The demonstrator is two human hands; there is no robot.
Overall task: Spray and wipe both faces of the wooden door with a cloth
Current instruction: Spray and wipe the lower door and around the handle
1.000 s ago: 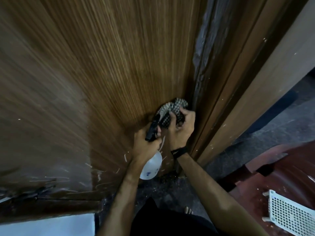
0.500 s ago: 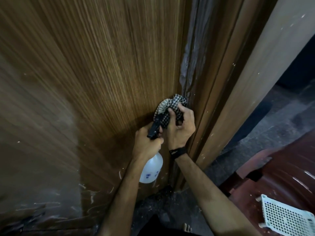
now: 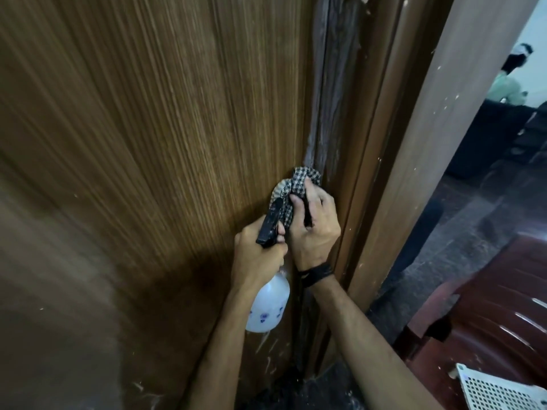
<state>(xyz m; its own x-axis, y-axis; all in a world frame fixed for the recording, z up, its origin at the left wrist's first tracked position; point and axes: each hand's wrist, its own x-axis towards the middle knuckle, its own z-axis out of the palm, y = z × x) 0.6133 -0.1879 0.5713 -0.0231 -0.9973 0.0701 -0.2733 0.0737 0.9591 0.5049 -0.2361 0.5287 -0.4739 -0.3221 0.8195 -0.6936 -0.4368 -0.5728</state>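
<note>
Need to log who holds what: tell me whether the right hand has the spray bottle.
No: the right hand grips the cloth against the door, while the left hand holds the bottle.

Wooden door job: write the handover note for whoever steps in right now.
Left hand: grip round the black trigger head of the white plastic spray bottle, which hangs below the fist.
Right hand: grips the bunched black-and-white checked cloth against the brown wooden door at its right edge.
Done: wiping under way on this face, low down.
Left: rest of this face, then the other face.
</note>
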